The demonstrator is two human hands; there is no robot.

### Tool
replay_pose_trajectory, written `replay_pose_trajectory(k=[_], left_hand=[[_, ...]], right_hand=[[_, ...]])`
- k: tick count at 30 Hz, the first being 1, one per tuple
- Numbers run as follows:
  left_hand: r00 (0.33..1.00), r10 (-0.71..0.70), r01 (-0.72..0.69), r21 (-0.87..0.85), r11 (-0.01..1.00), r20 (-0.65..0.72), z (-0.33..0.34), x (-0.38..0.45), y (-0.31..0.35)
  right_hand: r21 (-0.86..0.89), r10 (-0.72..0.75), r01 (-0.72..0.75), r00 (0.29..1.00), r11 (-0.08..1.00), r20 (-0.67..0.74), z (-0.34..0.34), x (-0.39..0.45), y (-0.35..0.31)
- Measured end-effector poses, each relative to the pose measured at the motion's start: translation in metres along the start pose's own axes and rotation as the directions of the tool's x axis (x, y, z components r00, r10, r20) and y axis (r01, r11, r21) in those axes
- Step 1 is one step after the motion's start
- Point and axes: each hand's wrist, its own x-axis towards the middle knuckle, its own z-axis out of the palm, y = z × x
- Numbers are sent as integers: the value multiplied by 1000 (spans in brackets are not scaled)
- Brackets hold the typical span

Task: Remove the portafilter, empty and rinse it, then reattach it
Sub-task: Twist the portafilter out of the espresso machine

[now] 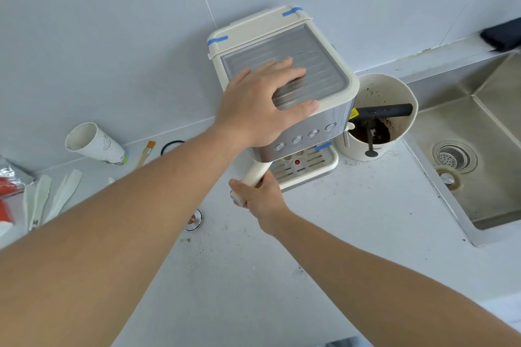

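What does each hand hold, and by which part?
Right hand grips the portafilter by its cream handle. Left hand lies flat on the espresso machine top.

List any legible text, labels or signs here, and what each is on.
None legible.
Yellow warning sticker on the espresso machine: too small to read.
Marks under the machine's buttons: blurred.
Print on the paper cup: a drawing, with no words to make out.

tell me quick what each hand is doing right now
Left hand: open, palm pressed flat on top of the espresso machine.
Right hand: closed around the cream portafilter handle.
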Motion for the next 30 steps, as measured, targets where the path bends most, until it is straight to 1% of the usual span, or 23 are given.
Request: replay_pose_trajectory(k=[2, 10, 20, 25, 30], left_hand=[[1000, 1, -1, 0, 1000, 1, 0, 0, 0], [1000, 7, -7, -1, 1000, -11, 0, 0, 0], [1000, 5, -5, 1, 1000, -5, -1, -1, 1], [1000, -2, 2, 11, 1000, -14, 0, -3, 3], [1000, -12, 12, 49, 999, 3, -1, -4, 6]], right_hand=[[28, 20, -20, 1000, 999, 0, -2, 0, 4], [114, 178, -179, 984, 977, 22, -28, -23, 23], [98, 314, -326, 942, 940, 119, -91, -80, 30], [108, 332, -356, 924, 928, 190, -126, -107, 27], [44, 300, -319, 924, 947, 238, -158, -130, 9]])
